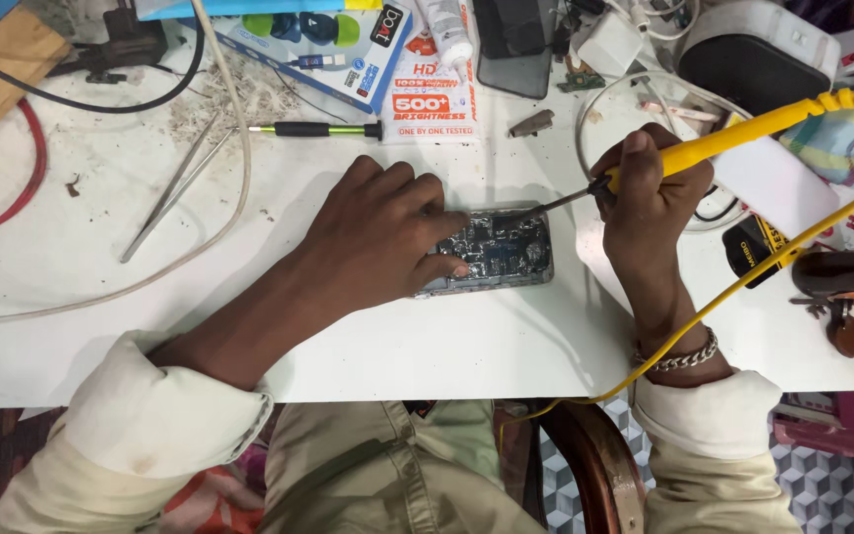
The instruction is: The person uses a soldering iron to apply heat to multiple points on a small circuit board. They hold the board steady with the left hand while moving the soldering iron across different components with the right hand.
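The left hand [383, 232] lies flat with its fingers spread and pressed down on the opened dark phone with its exposed circuit board [496, 249], pinning it to the white worktable [71, 247] near the table's middle. The right hand [644, 193] is curled shut in a pen grip around the yellow-handled soldering iron [714, 143], whose dark metal tip [546, 205] touches the phone's upper right edge. The step in hand looks like soldering work at the board; the next move seems to call for a steady tip and a still phone. The iron's yellow cord [743, 282] loops past the right wrist and its silver chain bracelet [679, 358], and could tug the tool. Well clear to the left lie thin metal tweezers [175, 188], a green-and-black screwdriver [318, 129] and a white cable [239, 129]; printed boxes [348, 49] crowd the far edge.
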